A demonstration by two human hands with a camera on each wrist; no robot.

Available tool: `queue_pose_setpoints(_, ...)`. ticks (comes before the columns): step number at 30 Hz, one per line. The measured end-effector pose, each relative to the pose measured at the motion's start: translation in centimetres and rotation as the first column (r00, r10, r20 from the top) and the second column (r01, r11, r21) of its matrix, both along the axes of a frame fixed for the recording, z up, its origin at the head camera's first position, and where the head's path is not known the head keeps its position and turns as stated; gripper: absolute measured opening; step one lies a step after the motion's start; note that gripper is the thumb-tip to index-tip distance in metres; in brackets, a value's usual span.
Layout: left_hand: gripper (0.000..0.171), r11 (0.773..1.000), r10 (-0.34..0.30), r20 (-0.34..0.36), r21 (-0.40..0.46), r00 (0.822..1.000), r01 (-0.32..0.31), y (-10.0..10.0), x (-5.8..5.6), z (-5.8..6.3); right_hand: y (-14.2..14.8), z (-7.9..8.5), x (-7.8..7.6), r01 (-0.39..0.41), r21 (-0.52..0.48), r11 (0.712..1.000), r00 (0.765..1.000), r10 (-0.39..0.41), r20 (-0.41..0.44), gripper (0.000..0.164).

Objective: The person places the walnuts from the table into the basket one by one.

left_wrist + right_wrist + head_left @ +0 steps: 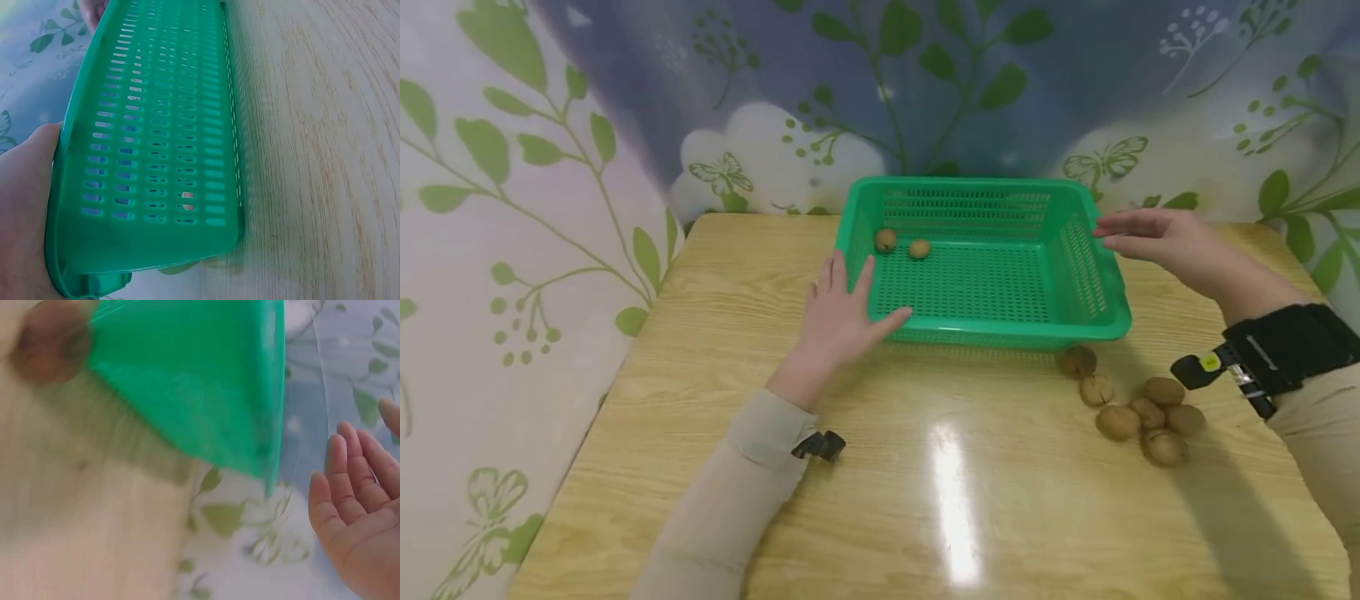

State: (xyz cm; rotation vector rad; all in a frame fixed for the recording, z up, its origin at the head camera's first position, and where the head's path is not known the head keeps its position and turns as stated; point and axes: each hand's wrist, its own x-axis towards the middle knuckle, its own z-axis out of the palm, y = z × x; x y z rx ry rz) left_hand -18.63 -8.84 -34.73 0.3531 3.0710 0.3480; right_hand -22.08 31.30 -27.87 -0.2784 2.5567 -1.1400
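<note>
A green plastic basket (1000, 326) with slotted walls stands at the back of the table. Two walnuts, one darker (886, 241) and one paler (919, 249), lie inside near its left end. My left hand (835, 315) rests at the basket's left front corner, fingers spread and thumb over the front rim; the left wrist view shows it against the rim (56, 212). Beside the right rim is my right hand (1168, 246), its fingers extended; in the right wrist view the palm (369, 531) holds nothing and stands apart from the basket.
Several walnuts (1118, 422) lie on the wooden table (880, 492), right of centre and in front of the basket. One walnut (1078, 362) sits close to the basket's front right corner. Behind the table hangs a leaf-patterned cloth (775, 75).
</note>
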Motion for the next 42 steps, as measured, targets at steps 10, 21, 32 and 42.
queue_pose_setpoints(10, 0.096, 1.0, -0.005, -0.019, 0.01, 1.0, 0.005, -0.3, -0.2, 0.3, 5.9, -4.7, 4.2, 0.024, 0.137, 0.99, 0.999, -0.027, 0.021, 0.06)
queue_pose_setpoints(21, 0.096, 1.0, -0.002, 0.008, 0.014, 1.0, 0.002, -0.5, -0.2, 0.2, 8.8, -8.7, 7.8, -0.069, 0.164, 0.984, 0.993, 0.052, 0.106, 0.057)
queue_pose_setpoints(32, 0.096, 1.0, -0.012, 0.018, 0.013, 1.0, 0.012, -0.2, -0.2, 0.0, 8.6, -10.0, 9.3, -0.089, 0.116, 0.989, 0.988, 0.072, 0.138, 0.055)
queue_pose_setpoints(42, 0.096, 1.0, -0.009, 0.012, 0.019, 1.0, 0.009, -0.1, 0.0, 0.2, 8.5, -10.3, 9.8, -0.063, 0.135, 0.989, 0.995, 0.051, 0.09, 0.056)
